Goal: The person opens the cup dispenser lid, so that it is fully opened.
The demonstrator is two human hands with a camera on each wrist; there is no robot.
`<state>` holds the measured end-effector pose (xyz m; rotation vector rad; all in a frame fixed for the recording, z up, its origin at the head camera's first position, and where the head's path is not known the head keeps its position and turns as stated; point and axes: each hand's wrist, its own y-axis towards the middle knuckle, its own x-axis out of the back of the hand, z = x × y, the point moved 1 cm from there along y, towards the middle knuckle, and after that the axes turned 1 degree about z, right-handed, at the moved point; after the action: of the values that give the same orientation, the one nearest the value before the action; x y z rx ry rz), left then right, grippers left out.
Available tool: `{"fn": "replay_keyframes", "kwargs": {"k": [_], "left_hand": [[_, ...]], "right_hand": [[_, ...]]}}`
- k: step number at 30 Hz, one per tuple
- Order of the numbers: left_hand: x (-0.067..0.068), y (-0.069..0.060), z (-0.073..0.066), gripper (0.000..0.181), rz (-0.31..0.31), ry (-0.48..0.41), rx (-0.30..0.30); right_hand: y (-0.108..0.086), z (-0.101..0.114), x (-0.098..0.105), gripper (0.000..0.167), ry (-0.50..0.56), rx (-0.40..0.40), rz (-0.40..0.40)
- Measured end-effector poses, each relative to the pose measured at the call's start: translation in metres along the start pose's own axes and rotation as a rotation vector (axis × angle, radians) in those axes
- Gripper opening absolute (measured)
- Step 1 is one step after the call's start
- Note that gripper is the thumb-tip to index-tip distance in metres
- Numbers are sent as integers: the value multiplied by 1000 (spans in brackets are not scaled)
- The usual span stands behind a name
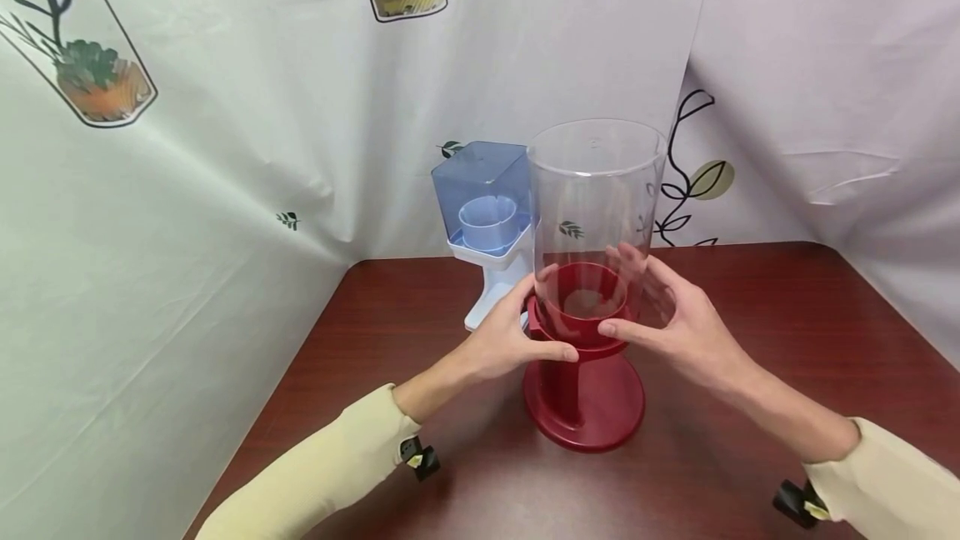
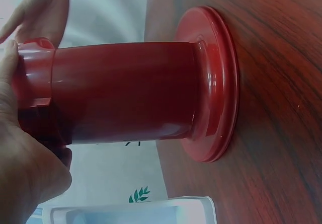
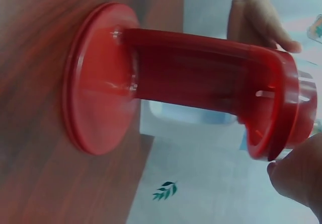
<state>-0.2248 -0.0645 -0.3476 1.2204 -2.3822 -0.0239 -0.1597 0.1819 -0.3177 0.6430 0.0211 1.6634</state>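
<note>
The left hand (image 1: 501,342) reaches in from 8 o'clock and grips the collar (image 1: 597,352) of the red stand (image 1: 606,397), its thumb lying across the front at 6 o'clock and its fingers curled around the far left. The right hand (image 1: 688,319) comes in from 4 o'clock and clasps the lower end of the clear jar (image 1: 596,198), thumb tip in front, fingers bent behind. Both wrists are slightly raised, with pale sleeves (image 1: 330,458) behind them.

The stand is upright, its round foot flat on the dark red table (image 1: 375,323). The jar rises above the collar, open rim at the top, and a red cup (image 1: 576,329) shows through its lower wall. At 10 o'clock from the stand, a blue see-through box (image 1: 480,167) sits on a white stand (image 1: 497,283), with a round cup (image 1: 490,232) inside.

The far fingers appear only blurred through the jar's wall. Whether the right fingers also touch the collar, I cannot tell. In both wrist views the jar is mostly cut off, and the left one catches just an edge of the white stand.
</note>
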Motion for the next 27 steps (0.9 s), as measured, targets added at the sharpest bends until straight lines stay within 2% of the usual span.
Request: {"fn": "replay_keyframes", "kwargs": {"k": [10,17,22,27], "left_hand": [[-2,4,5,97,45,-80,-44],[-4,4,8,95,36,-83,-69],[-7,4,8,94,31,-74,-65],[-8,4,9,90,15,-70,-54]], "right_hand": [[19,24,6,85,2,55,-43],[35,45,11,83,81,120,-49],[45,58,16,69,176,153,-65],[56,74,22,75,215,185,-97]]}}
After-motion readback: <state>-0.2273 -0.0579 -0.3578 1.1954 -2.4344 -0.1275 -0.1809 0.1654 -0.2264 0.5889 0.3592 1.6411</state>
